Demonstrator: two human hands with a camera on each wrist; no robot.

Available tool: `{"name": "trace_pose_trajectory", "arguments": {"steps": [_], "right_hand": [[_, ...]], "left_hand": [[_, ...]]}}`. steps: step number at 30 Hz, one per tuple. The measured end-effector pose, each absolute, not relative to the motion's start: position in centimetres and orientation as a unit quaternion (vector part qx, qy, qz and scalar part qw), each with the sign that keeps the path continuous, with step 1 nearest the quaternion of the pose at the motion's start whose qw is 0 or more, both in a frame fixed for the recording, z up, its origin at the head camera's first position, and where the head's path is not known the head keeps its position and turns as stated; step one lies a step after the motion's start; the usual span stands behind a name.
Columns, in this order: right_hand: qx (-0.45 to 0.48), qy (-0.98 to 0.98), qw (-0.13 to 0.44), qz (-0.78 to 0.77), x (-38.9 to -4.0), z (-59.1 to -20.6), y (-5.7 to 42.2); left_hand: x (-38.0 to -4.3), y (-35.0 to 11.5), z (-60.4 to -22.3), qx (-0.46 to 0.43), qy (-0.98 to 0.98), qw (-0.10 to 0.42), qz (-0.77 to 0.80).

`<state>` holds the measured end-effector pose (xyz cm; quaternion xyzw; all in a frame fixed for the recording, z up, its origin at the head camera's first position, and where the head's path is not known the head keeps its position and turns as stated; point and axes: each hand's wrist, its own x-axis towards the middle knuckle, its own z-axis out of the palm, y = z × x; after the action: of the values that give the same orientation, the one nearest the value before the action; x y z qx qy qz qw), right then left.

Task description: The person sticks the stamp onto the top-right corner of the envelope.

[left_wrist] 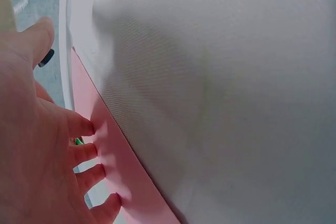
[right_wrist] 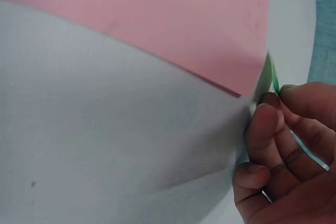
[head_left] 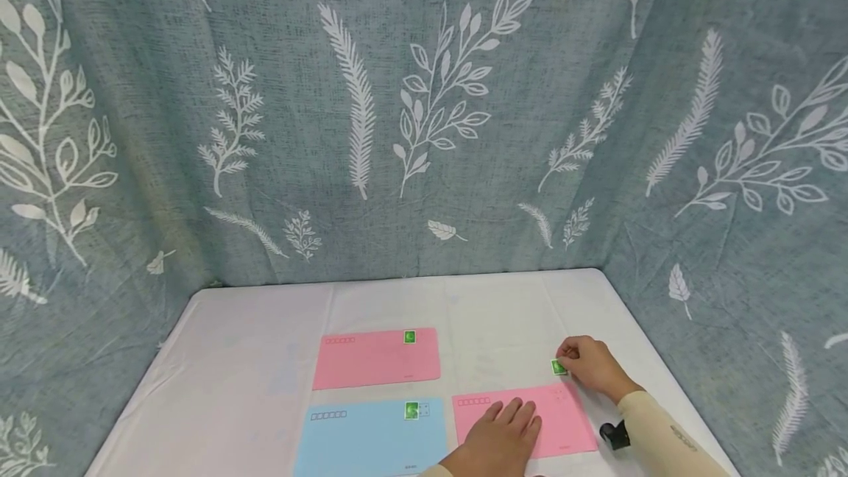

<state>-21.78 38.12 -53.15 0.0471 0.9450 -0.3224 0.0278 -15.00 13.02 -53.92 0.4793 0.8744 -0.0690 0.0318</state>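
Observation:
My left hand (head_left: 503, 434) rests with spread, straight fingers on the front pink envelope (head_left: 563, 425), which has a row of small boxes at its upper left. Beyond that envelope's far right corner, my right hand (head_left: 592, 368) pinches a small green postage stamp (head_left: 559, 367) with a white border between thumb and fingertips. Seen from the right wrist, the stamp (right_wrist: 274, 77) is tilted on edge beside the corner of the pink envelope (right_wrist: 210, 30). In the left wrist view, the fingertips of the left hand (left_wrist: 52, 124) lie on the pink paper (left_wrist: 118, 156).
Left of the hands lies a blue envelope (head_left: 371, 444) with a green stamp (head_left: 411, 411). Behind it is another pink envelope (head_left: 374, 366), also stamped (head_left: 409, 337). A small black object (head_left: 616, 435) sits by the right sleeve. A leaf-patterned curtain (head_left: 278, 116) surrounds the white table (head_left: 218, 374).

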Motion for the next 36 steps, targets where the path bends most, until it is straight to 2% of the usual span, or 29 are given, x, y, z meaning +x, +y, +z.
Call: {"name": "trace_pose_trajectory", "arguments": {"steps": [8,13,22,28,36], "right_hand": [[0.043,0.941,0.021,-0.336,-21.6,-53.0,38.4],[0.031,0.926,0.034,-0.374,-21.3,-52.9,38.6],[-0.021,0.9,0.09,-0.426,-19.8,-52.2,37.4],[-0.014,0.918,0.076,-0.389,-19.0,-52.7,36.7],[-0.012,0.931,0.05,-0.362,-18.8,-53.5,36.6]], "left_hand": [[-15.0,13.2,-53.5,0.471,0.878,0.06,-0.061],[-15.0,13.4,-53.5,0.47,0.879,0.047,-0.06],[-14.8,13.8,-53.5,0.463,0.882,0.016,-0.082],[-14.9,13.8,-54.1,0.463,0.881,-0.018,-0.09],[-14.6,14.7,-54.2,0.45,0.888,-0.011,-0.095]]}}
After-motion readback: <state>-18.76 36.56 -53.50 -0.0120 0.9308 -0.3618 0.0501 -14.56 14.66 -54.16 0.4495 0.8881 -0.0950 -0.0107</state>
